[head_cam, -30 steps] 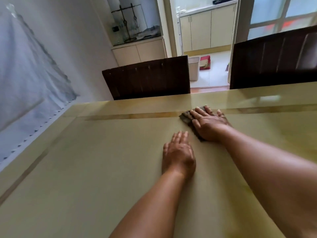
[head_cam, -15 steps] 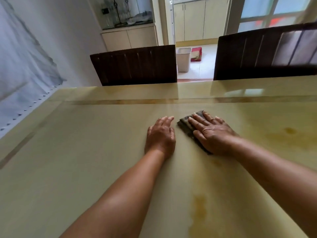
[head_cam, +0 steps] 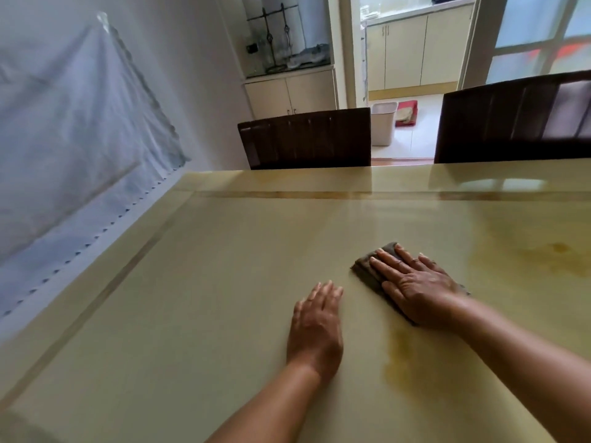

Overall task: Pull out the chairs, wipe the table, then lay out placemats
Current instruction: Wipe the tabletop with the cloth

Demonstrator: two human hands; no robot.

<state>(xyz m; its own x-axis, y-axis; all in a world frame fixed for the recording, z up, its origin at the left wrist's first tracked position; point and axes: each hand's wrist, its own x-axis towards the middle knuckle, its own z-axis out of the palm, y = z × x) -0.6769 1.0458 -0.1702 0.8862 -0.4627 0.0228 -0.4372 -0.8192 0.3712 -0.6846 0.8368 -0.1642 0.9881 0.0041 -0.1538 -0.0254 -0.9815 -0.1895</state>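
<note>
Under your right palm: the cloth (head_cam: 367,266) lies flat on the table (head_cam: 192,314), and most of it is hidden by the hand, with only its far-left corner and left edge showing.
Right hand (head_cam: 419,290): fingers straight and spread, pressing the cloth down rather than curling round it; nothing is pinched.
Left hand (head_cam: 315,327): just to the left of the pressing hand and a little nearer you, flat on bare tabletop, fingers straight, holding nothing, apparently serving as a brace.
Cloth axis: folded into a rough rectangle, its long axis runs from the corner beyond your fingertips back under your wrist, slanting from far-left to near-right, the same line as your forearm.
Cloth pointing: its exposed corner points away from you and leftward, toward the left chair (head_cam: 307,139).
Step in hand: wiping, by my reading; no placemats are in view, so that part looks not yet begun.
How to do it well: keep the whole palm loaded so the cloth slides as 1 flat pad and does not roll at the leading corner.
Near the grip: a yellowish mark (head_cam: 403,356) sits just behind your wrist, and a second mark (head_cam: 527,254) lies off to the right of your hand; whether they are stains or the surface pattern I cannot tell, so pass over both.
Farther out: overlap your strokes toward the far edge, where the 2 chairs stand, the right chair (head_cam: 518,123) well beyond your fingertips.
Left side: a white plastic sheet (head_cam: 80,123) hangs beside the table edge; stop short of it so the cloth does not snag.
</note>
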